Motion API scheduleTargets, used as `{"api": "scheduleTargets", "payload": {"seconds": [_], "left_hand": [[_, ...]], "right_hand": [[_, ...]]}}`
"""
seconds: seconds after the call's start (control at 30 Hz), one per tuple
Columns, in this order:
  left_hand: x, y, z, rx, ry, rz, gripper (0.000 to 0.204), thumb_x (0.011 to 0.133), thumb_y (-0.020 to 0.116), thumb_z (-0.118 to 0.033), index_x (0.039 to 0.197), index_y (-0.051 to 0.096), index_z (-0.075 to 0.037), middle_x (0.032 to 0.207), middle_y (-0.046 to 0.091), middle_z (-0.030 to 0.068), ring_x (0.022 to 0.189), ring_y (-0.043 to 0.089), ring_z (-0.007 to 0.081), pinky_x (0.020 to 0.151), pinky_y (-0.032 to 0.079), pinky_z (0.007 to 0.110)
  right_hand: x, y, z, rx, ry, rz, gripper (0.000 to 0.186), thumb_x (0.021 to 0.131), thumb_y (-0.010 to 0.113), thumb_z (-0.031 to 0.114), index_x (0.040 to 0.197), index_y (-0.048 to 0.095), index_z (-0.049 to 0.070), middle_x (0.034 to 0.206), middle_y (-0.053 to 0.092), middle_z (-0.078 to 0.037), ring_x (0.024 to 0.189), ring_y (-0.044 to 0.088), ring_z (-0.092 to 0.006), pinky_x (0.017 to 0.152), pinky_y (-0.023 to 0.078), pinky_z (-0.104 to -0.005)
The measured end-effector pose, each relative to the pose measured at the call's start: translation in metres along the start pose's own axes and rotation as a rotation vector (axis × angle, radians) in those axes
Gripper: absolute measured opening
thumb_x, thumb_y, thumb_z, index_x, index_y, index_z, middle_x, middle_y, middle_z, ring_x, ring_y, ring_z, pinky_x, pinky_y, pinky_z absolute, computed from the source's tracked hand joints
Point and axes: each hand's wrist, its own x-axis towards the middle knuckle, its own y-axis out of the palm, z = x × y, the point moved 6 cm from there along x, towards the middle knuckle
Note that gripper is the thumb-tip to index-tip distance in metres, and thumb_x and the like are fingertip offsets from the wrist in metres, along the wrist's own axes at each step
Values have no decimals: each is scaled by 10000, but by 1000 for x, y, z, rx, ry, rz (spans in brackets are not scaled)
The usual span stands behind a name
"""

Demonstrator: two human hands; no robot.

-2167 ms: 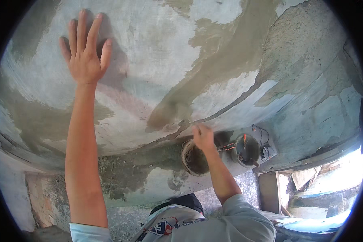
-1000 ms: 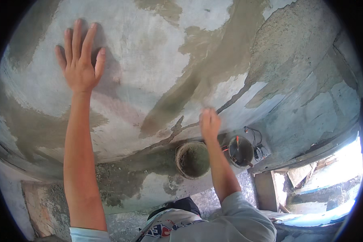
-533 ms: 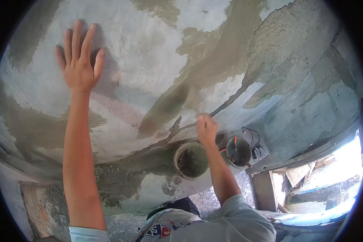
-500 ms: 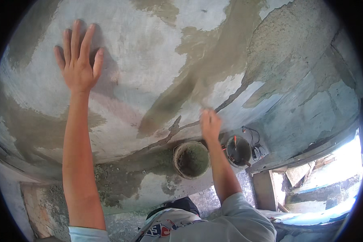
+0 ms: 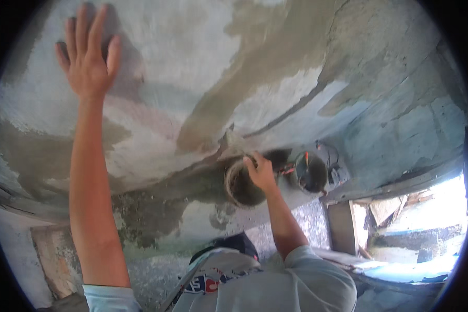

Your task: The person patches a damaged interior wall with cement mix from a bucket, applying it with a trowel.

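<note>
- Your right hand [image 5: 261,172] is down at the round bucket of wet grey mortar [image 5: 243,183], low and right of centre, at the foot of the wall. The fingers are curled over the bucket's near rim, knuckles toward you — whether they pinch a tool or only the rim, you cannot tell from here.
- The bucket sits on the ground, hard against the base of the plastered wall [image 5: 255,78], mouth open toward you, its inside coated in grey mix.
- Just to its right, a second, darker pail [image 5: 309,174], with red-handled tools [image 5: 291,167] poking up between the two. The pails are near each other, not clearly touching.
- Your left hand [image 5: 87,65] is high at the upper left — palm flat on the wall, fingers spread wide and pointing up, thumb out to the right, the arm straight below it.
- The wall fills most of the view: pale dry patches, and a darker, damp band of fresh plaster running diagonally from upper right down toward the bucket.
- Below the wall, rough grey ground [image 5: 307,223], with a wooden board [image 5: 343,226] standing just right of your right forearm.
- Far right, bright daylight and rubble [image 5: 395,208] beyond the wall's lower edge.
- Bottom edge: your pale shirt [image 5: 275,286] and a dark cap brim [image 5: 234,244].
</note>
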Motion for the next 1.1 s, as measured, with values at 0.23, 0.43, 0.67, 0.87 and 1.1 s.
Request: {"api": "scheduleTargets", "payload": {"seconds": [0.23, 0.43, 0.67, 0.87, 1.1], "left_hand": [[6, 4, 0, -14, 2, -25, 590, 1061, 511, -624, 1602, 503, -387, 1673, 492, 29, 1549, 435, 351, 1217, 263, 695], [4, 4, -2, -30, 7, -26, 598, 1060, 494, -645, 1599, 508, -385, 1662, 502, 35, 1547, 428, 360, 1231, 234, 682], [2, 7, 1, -26, 27, -53, 604, 1053, 470, -680, 1596, 498, -418, 1641, 522, 23, 1528, 450, 344, 1207, 253, 690], [3, 8, -1, -22, 37, -61, 603, 1057, 466, -671, 1599, 499, -409, 1636, 535, 22, 1522, 459, 341, 1206, 265, 680], [9, 3, -5, 30, 42, -69, 590, 1081, 474, -604, 1608, 507, -339, 1668, 499, 38, 1539, 441, 371, 1230, 267, 658]], "right_hand": [[-88, 31, -169, -197, 543, 256, 315, 948, 777, 183, 1177, 630, 26, 910, 746, -208, 819, 769, -365, 673, 609, -461], [-123, 100, -205, 501, 1245, 166, 150, 1031, 655, 137, 990, 648, -7, 922, 684, -152, 692, 701, -279, 588, 615, -407], [-142, 121, -220, 841, 1370, 11, 190, 1091, 566, 181, 1008, 657, 36, 874, 657, -82, 696, 651, -230, 590, 563, -374], [-137, 116, -207, 928, 1239, 42, 245, 1109, 539, 237, 1099, 677, 34, 896, 665, -73, 685, 622, -199, 572, 525, -353], [-143, 50, -140, 1122, 1051, 29, 346, 1115, 529, 290, 1264, 686, 20, 920, 681, -75, 673, 619, -175, 587, 522, -324]]}}
